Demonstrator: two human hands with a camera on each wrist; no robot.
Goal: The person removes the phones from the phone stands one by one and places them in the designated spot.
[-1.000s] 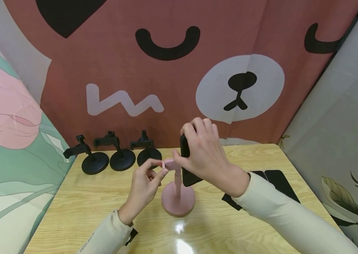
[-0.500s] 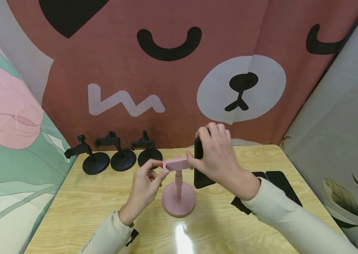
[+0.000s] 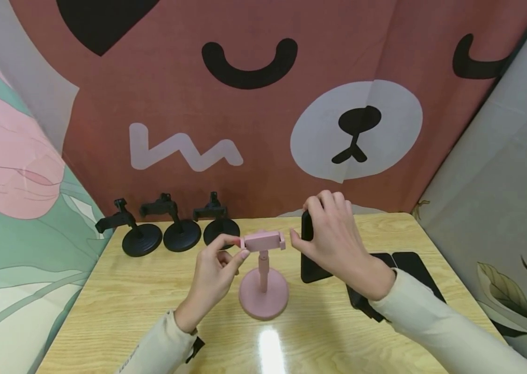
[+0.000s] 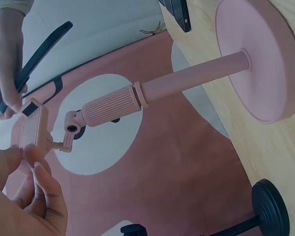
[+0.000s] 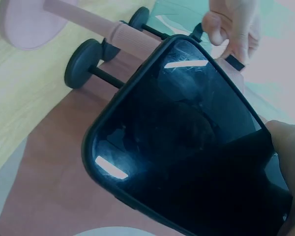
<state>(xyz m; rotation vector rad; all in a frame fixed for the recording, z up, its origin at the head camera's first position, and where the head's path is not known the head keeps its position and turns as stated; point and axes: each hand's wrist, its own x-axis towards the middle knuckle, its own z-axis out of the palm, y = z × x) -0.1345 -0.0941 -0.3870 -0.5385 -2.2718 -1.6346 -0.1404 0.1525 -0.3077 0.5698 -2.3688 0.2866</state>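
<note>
A pink phone stand (image 3: 263, 293) with a round base stands upright mid-table. My left hand (image 3: 212, 275) pinches the left end of its clamp (image 3: 263, 241) between thumb and fingers, as the left wrist view also shows. To the right of the stand, my right hand (image 3: 338, 239) holds a black smartphone (image 3: 310, 259) by its upper part, apart from the clamp. The phone's dark glossy screen (image 5: 187, 128) fills much of the right wrist view, with the thumb at its edge. Nothing sits in the clamp.
Three black phone stands (image 3: 181, 235) are lined up at the table's back left. More flat black phones (image 3: 415, 270) lie at the right, partly behind the right forearm. A printed curtain (image 3: 174, 104) hangs behind the wooden table (image 3: 104, 311).
My right hand has carried the phone rightward and slightly down, away from the clamp, uncovering the clamp's right end. My left hand has stayed on the clamp's left end.
</note>
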